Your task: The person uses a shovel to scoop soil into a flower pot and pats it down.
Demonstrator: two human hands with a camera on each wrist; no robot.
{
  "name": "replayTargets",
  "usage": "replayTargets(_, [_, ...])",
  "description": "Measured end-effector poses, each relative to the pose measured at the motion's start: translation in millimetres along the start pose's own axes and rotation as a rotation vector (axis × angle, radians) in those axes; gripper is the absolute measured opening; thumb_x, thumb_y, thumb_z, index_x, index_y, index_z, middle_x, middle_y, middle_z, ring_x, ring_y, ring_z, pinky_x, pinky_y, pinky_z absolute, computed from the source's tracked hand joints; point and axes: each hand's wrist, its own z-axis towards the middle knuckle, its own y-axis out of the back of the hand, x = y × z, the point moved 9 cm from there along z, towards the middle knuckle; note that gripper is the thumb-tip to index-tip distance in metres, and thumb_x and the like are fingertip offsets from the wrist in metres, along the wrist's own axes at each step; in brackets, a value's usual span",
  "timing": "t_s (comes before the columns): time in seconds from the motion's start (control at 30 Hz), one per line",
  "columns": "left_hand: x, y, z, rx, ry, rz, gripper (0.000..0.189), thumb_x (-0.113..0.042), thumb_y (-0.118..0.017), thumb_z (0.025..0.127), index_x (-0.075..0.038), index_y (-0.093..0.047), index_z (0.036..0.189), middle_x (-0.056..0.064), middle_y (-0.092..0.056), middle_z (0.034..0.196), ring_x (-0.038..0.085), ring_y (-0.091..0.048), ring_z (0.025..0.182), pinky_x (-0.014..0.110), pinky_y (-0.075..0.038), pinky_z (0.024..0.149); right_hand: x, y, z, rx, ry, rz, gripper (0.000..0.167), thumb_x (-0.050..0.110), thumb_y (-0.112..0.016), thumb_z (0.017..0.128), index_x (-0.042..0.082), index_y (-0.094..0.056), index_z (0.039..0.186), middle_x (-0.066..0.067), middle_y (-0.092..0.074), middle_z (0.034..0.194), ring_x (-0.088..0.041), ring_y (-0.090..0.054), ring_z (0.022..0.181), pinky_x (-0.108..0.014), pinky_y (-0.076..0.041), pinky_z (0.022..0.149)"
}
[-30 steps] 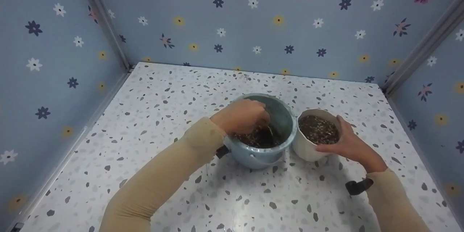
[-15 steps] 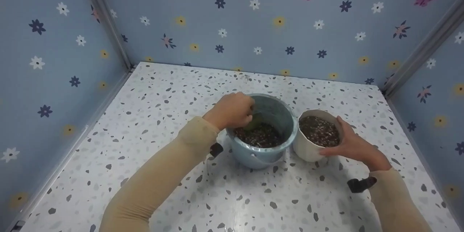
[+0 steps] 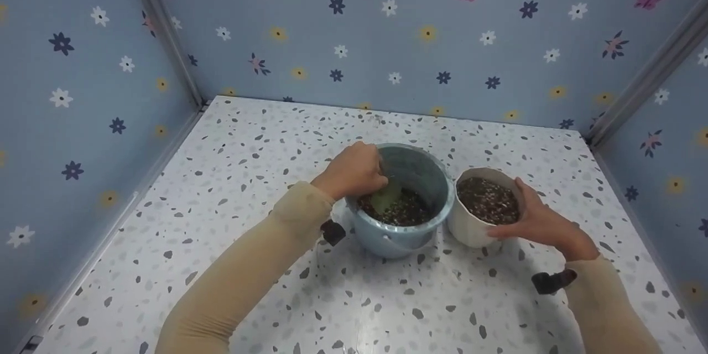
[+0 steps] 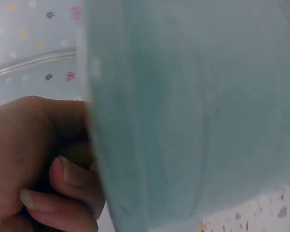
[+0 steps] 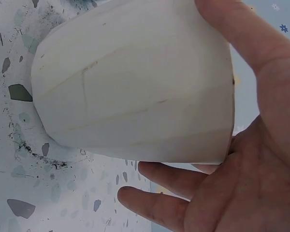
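My left hand (image 3: 354, 170) is over the left rim of a light blue bucket (image 3: 394, 240). Its curled fingers grip a green trowel (image 3: 386, 194), whose blade points down to the dark, speckled soil (image 3: 402, 211) inside. In the left wrist view the bucket wall (image 4: 193, 116) hides most of the trowel, and the curled fingers (image 4: 63, 203) show at its edge. To the right stands a white faceted plant pot (image 3: 470, 229) holding similar soil (image 3: 487, 202). My right hand (image 3: 539, 222) holds this pot from the right, thumb on the near side and fingers on the far side.
Bucket and pot stand side by side on a white speckled tabletop (image 3: 265, 166). Blue flower-and-butterfly panels (image 3: 365, 27) close off the back and both sides. Dark soil crumbs (image 5: 43, 159) lie near the pot's base.
My left hand has risen from deep in the bucket and moved left to its rim, bringing the green trowel blade into sight. My right hand stays on the pot.
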Motion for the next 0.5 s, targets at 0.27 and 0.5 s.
replayTargets(0.27, [13.7, -4.5, -2.3, -0.013, 0.178, -0.128, 0.041, -0.012, -0.062, 0.081, -0.018, -0.036, 0.050, -0.007, -0.024, 0.046, 0.008, -0.021, 0.042, 0.026, -0.021, 0.041, -0.4, 0.1, 0.0, 0.003, -0.003, -0.003, 0.136, 0.042, -0.086, 0.076, -0.001, 0.019, 0.152, -0.034, 0.012, 0.157, -0.055, 0.000, 0.142, -0.071, -0.012, 0.108])
replayTargets(0.5, [7.0, -8.4, -3.3, 0.067, 0.128, 0.008, 0.033, -0.017, -0.072, 0.079, -0.016, -0.048, 0.056, -0.005, -0.041, 0.051, 0.012, -0.035, 0.047, 0.030, -0.035, 0.045, -3.1, -0.2, 0.6, -0.002, 0.003, 0.005, 0.134, 0.041, -0.085, 0.077, 0.000, 0.018, 0.153, -0.033, 0.010, 0.157, -0.055, -0.001, 0.142, -0.071, -0.013, 0.108])
